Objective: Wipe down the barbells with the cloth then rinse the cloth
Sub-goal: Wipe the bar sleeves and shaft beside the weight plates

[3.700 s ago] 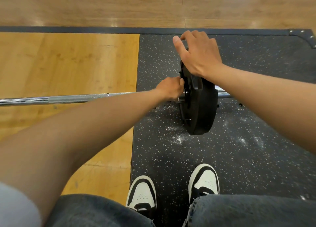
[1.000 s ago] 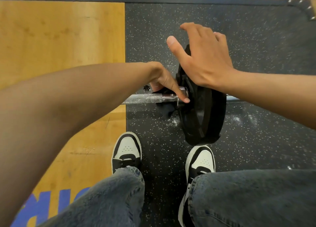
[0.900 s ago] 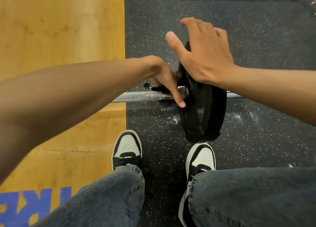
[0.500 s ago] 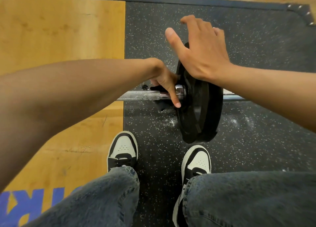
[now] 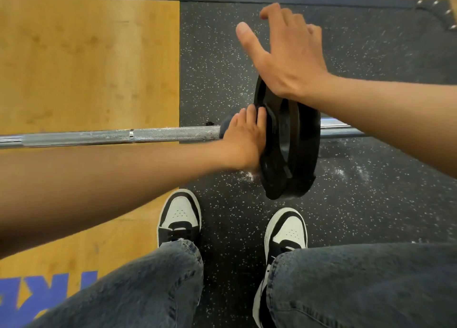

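From my seat at the head feed, the barbell (image 5: 118, 136) lies level across the frame with its long axis running 9 o'clock to 3 o'clock. Its knurled shaft enters from the left edge over the wooden platform (image 5: 86, 63), and the sleeve end points off toward 3 o'clock, behind the right forearm. The black weight plates (image 5: 289, 149) stand on edge on the speckled rubber mat (image 5: 215, 55), their faces square to the shaft, just right of centre.

The left hand (image 5: 243, 142) lies over the bar, right against the inner face of the plates, fingers pointing toward 12 o'clock. Its grip seems to cover the shaft, but I cannot tell how tightly the fingers wrap, since the underside is hidden. A small dark patch, likely the cloth (image 5: 226, 127), peeks out at 10 o'clock of that hand, touching the bar; most of it is hidden.

The right hand (image 5: 284, 58) rests with its heel on the top rim of the plates, at 12 o'clock of them. Its grip is wide, with the thumb spread toward 10 o'clock and the fingers loosely bent, holding nothing.

White chalk dust marks the mat beside the plates. At 6 o'clock, two black-and-white shoes (image 5: 179, 216) stand on the mat below the bar, with denim knees nearest the lens.
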Demonstrator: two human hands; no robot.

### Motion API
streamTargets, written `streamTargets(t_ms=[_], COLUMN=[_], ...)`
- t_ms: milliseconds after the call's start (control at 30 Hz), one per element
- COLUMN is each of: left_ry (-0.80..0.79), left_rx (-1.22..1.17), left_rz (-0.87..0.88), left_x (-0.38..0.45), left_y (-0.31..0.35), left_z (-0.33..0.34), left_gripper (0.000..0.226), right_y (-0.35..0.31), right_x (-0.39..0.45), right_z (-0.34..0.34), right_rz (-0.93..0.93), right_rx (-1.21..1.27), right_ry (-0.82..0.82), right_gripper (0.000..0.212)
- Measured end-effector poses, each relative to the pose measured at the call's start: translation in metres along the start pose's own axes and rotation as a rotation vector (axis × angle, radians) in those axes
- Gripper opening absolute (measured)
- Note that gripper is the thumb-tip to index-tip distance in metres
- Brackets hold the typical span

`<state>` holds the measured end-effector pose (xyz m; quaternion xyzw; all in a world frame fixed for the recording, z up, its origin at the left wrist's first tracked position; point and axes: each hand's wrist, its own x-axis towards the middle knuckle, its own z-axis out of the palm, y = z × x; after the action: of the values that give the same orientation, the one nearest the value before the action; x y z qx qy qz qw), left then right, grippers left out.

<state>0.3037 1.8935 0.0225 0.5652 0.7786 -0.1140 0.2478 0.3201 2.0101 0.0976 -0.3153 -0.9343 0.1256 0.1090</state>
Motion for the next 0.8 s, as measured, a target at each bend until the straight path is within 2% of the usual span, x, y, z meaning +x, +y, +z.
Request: streamTargets(t_ms=[67,167,233,267,367,400,500,567,700,733,800], left_ry=[-0.117,-0.184,-0.201,-0.216,-0.133,-0.056,0.307,0.442,0.559,0.573,0.494], left_rx=[-0.159,-0.099,-0.142,-0.227,-0.539,-0.56,-0.472,-0.411,-0.456,-0.46,-0.536], left_rz=[0.044,0.094,0.114,0.105,0.076,0.08,0.143,0.1,-0.098,-0.126,-0.181], left_x=[0.011,0.007,0.002,0.001,0.001,0.002,0.01,0.026,0.048,0.05,0.055], left_y=[-0.015,-0.014,-0.018,-0.022,-0.036,-0.036,-0.03,-0.029,-0.013,-0.011,-0.012], left_z=[-0.02,-0.03,-0.031,-0.035,-0.051,-0.047,-0.018,0.005,0.026,0.029,0.024], left_gripper=[0.131,0.134,0.122,0.107,0.03,0.022,0.016,0.018,0.053,0.053,0.046], right_y=[-0.002,0.0,0.002,0.003,0.002,0.002,0.002,0.003,0.004,0.004,0.005], right_x=[0.002,0.003,0.003,0.002,0.005,0.006,0.01,0.013,0.015,0.016,0.018], right_z=[0.001,0.001,0.001,0.001,0.003,0.003,0.003,0.003,0.004,0.004,0.004], right_rz=[-0.002,0.007,0.014,0.015,0.011,0.009,0.011,0.016,0.012,0.009,0.011], right_rx=[-0.011,-0.013,-0.004,-0.005,-0.02,-0.019,-0.011,-0.013,-0.016,-0.014,-0.011], right_ry=[-0.006,-0.001,-0.005,-0.002,0.0,0.0,0.012,0.022,0.033,0.032,0.033], right_gripper=[0.075,0.075,0.075,0.075,0.075,0.074,0.072,0.073,0.073,0.074,0.075])
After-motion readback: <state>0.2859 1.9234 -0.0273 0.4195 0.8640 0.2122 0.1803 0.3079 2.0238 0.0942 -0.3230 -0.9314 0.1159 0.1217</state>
